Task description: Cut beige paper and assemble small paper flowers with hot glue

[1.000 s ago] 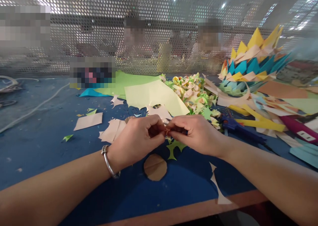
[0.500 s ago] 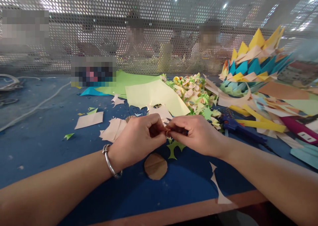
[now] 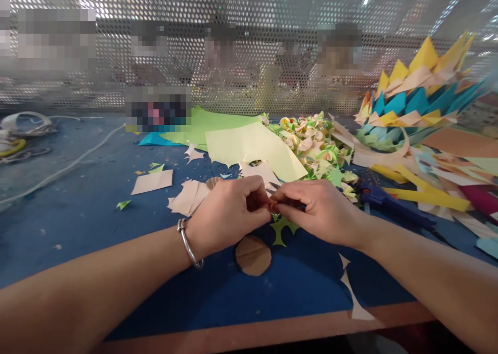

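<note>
My left hand, closed in a pinch, meets my closed right hand at the middle of the table. Between the fingertips is a small peach-orange piece of paper, mostly covered by them. Dark pointed tips that look like scissor blades stick out by the right index finger; the rest is hidden in that hand. Just below the hands lies a brown cardboard disc. Green paper offcuts lie under the fingertips, and pale pink paper pieces rest beside the left hand.
Behind the hands are a cream sheet and a heap of small folded paper pieces. At right lie a blue glue gun and yellow strips, with a spiky layered paper piece behind. A white cord crosses the left side.
The whole view has shifted, so everything sits slightly further right. Both hands keep the same pinch on the small paper, with hardly any movement over the table.
</note>
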Demonstrator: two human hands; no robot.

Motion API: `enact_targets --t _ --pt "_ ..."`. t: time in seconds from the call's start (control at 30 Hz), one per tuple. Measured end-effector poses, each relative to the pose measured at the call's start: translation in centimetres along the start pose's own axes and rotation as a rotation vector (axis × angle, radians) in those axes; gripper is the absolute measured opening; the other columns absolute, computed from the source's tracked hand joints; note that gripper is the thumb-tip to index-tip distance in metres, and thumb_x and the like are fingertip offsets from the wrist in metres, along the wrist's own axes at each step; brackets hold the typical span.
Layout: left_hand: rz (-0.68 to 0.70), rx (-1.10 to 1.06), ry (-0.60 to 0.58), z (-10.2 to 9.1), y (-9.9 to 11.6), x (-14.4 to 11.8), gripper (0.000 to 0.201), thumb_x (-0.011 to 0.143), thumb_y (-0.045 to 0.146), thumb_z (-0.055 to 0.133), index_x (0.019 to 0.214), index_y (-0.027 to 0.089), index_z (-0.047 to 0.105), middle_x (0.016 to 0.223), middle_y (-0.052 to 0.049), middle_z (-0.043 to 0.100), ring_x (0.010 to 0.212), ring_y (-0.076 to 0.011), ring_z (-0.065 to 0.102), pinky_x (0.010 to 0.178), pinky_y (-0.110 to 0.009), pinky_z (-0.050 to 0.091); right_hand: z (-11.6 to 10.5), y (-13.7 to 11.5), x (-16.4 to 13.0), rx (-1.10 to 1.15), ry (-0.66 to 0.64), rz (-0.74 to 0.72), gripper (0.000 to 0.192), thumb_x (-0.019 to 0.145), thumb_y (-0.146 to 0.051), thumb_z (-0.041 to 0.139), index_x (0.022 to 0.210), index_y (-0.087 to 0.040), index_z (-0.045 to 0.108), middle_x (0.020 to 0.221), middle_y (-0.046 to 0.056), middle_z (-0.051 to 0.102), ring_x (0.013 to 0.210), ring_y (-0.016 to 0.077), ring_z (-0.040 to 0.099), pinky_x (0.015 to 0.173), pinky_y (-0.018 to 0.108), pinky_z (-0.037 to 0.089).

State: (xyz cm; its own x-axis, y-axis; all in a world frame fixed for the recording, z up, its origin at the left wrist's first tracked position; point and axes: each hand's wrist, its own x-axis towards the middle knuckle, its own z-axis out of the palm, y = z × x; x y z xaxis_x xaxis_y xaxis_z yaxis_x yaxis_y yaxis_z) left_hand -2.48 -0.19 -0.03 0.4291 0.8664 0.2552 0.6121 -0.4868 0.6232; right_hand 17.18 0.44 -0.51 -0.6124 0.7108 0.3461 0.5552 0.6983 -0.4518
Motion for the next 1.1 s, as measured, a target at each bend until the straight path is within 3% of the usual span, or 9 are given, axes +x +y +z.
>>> enact_targets --t 0.37,0.57,0.73,0.9,1.03,1.1 --pt "0.039 -0.005 -0.067 -0.2 -0.4 0.1 0.005 0.070 0.015 0.060 0.066 0.017 0.058 0.058 0.004 0.061 0.052 -0.0089 0.053 0.050 -0.022 0.036 -0.3 0.1 0.0 0.014 -0.100 -0.029 0.018 0.092 -0.023 0.054 0.088 -0.015 0.070 0.081 0.005 0.072 0.074 0.0152 0.067 0.066 0.025 0.047" --pt "-0.043 -0.089 0.008 -0.3 -0.9 0.5 0.010 0.074 0.022 0.061 0.067 0.017 0.056 0.060 0.002 0.060 0.055 -0.0093 0.052 0.050 -0.022 0.037 -1.4 0.2 -0.1 0.018 0.021 0.055 0.018 0.093 -0.027 0.055 0.091 -0.019 0.071 0.078 0.002 0.072 0.062 0.0120 0.065 0.059 0.023 0.047" --pt "-0.079 -0.200 0.077 -0.1 -1.9 0.9 0.009 0.073 0.025 0.060 0.069 0.018 0.055 0.061 0.002 0.057 0.056 -0.0099 0.050 0.050 -0.023 0.038 -2.9 1.1 -0.2 -0.125 0.165 0.109 0.018 0.092 -0.029 0.055 0.088 -0.020 0.071 0.080 0.003 0.073 0.060 0.0135 0.065 0.058 0.025 0.049" --pt "-0.079 -0.326 0.088 0.1 -2.3 0.9 0.007 0.070 0.023 0.060 0.070 0.018 0.055 0.062 0.003 0.057 0.056 -0.0092 0.049 0.050 -0.022 0.037 -5.4 2.0 -2.2 -0.299 0.241 0.307 0.023 0.087 -0.040 0.057 0.088 -0.023 0.071 0.082 0.002 0.074 0.058 0.0150 0.064 0.055 0.027 0.050" --pt "-0.081 -0.426 0.069 0.1 -1.6 0.8 0.009 0.070 0.023 0.061 0.069 0.017 0.054 0.061 0.003 0.057 0.055 -0.0085 0.049 0.050 -0.022 0.038 -7.2 2.7 -6.0 -0.482 0.244 0.558 0.032 0.081 -0.050 0.053 0.094 -0.028 0.072 0.089 0.001 0.076 0.068 0.0192 0.070 0.063 0.031 0.054" --pt "-0.079 -0.451 0.066 0.1 -1.3 0.7 0.011 0.071 0.023 0.061 0.067 0.017 0.053 0.062 0.002 0.058 0.055 -0.0079 0.049 0.051 -0.021 0.039 -7.6 3.2 -8.1 -0.534 0.262 0.637 0.040 0.076 -0.058 0.051 0.089 -0.027 0.072 0.087 0.002 0.076 0.059 0.0194 0.069 0.060 0.035 0.054"
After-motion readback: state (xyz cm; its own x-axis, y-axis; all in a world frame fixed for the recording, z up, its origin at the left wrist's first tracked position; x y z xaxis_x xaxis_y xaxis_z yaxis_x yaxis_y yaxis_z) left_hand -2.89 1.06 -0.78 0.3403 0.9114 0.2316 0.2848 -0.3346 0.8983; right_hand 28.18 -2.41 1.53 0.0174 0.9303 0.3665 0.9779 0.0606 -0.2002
